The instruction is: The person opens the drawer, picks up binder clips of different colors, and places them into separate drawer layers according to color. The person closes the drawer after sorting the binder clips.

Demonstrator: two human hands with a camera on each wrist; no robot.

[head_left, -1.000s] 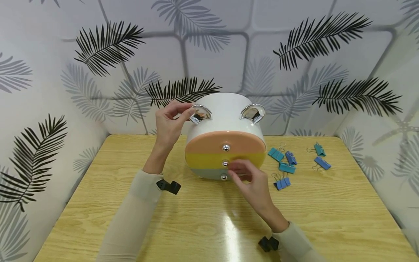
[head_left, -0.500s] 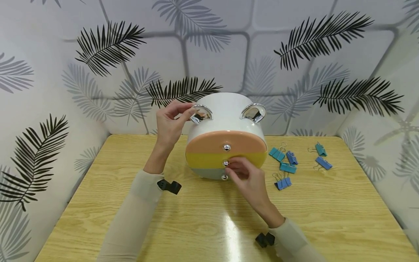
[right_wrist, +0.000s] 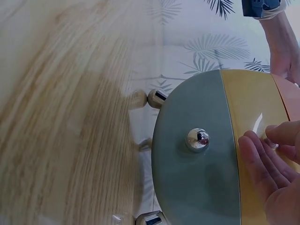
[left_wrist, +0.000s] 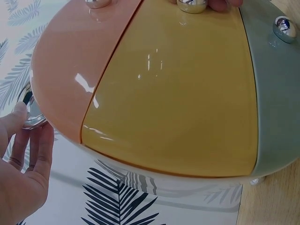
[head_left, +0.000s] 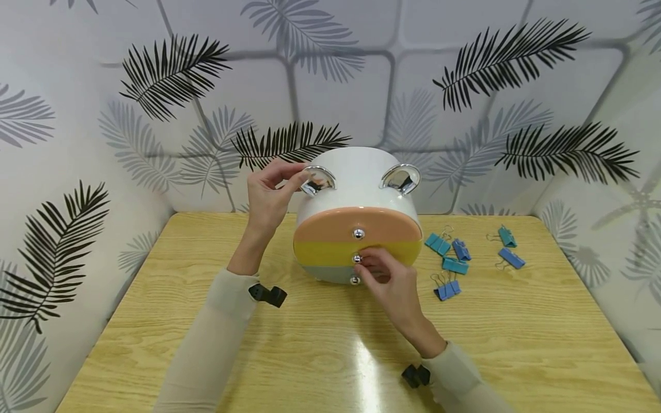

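Observation:
A white rounded drawer box (head_left: 356, 166) stands on the table, its front split into orange (head_left: 330, 223), yellow (head_left: 325, 253) and grey-green (head_left: 325, 273) drawers. Each drawer carries a round silver knob. At the box's upper left, my left hand (head_left: 268, 192) pinches a shiny silver ear (head_left: 320, 179) between thumb and fingers, as the left wrist view also shows. My right hand (head_left: 395, 284) pinches the yellow drawer's knob (head_left: 357, 258); in the right wrist view its fingers partly hide that knob. The yellow front sits flush with its neighbours. The grey-green drawer's knob (right_wrist: 198, 140) is untouched.
Several teal and blue binder clips lie right of the box, among them a teal clip (head_left: 438, 244) and a blue clip (head_left: 447, 289). Farther right are another teal clip (head_left: 506, 236) and blue clip (head_left: 511, 257). A leaf-patterned wall (head_left: 341, 103) rises behind the table (head_left: 206, 241).
My right hand has moved slightly left, bringing thumb and fingertips onto the yellow drawer's knob. My left hand has stayed on the silver ear, and the box has not visibly moved.

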